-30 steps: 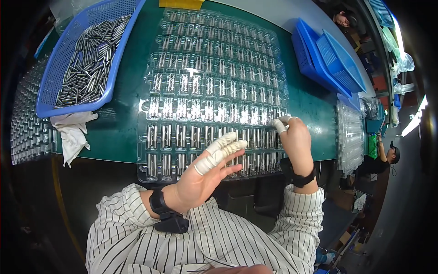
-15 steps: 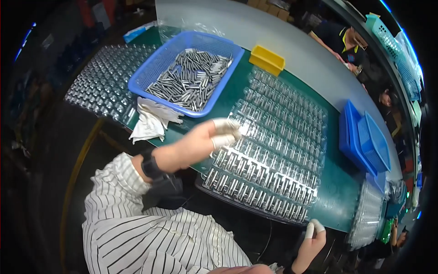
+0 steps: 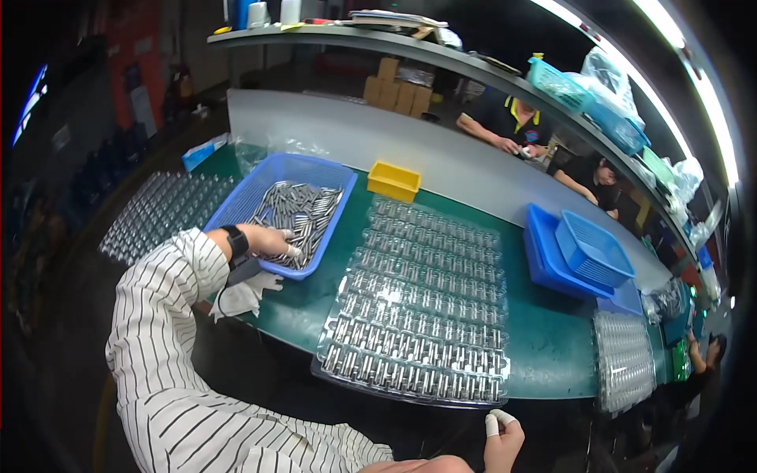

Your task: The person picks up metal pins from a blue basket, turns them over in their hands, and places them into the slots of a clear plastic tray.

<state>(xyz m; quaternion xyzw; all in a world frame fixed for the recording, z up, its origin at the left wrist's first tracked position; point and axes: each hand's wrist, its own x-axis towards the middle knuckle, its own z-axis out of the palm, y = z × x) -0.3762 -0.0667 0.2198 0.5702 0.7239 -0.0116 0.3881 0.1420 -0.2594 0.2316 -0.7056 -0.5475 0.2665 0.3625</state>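
My left hand [image 3: 272,240] reaches into a blue plastic basket [image 3: 342,206] at the left. Its fingers, with white finger cots, are apart and touch the loose metal pins [image 3: 294,206] heaped there. At the lower right, my right hand [image 3: 503,443] is closed near the table's front edge, cots on its fingertips; whatever it may hold is hidden. Between the hands lies a clear plastic tray [image 3: 426,284] with rows of narrow slots. Metal pins fill the rows nearest me; what the farther slots hold is hard to tell.
White gloves [image 3: 243,298] lie by the basket. A yellow bin [image 3: 393,181] stands against the grey partition [image 3: 315,126]. More clear trays [image 3: 623,355] lie at both table ends. Blue baskets [image 3: 579,252] stand at the right. Two people work beyond the partition, under a shelf [image 3: 394,41].
My left hand has gone from over the tray leftward into the basket of pins. My right hand remains closed near the front edge. The head view has tilted up, showing the shelf.
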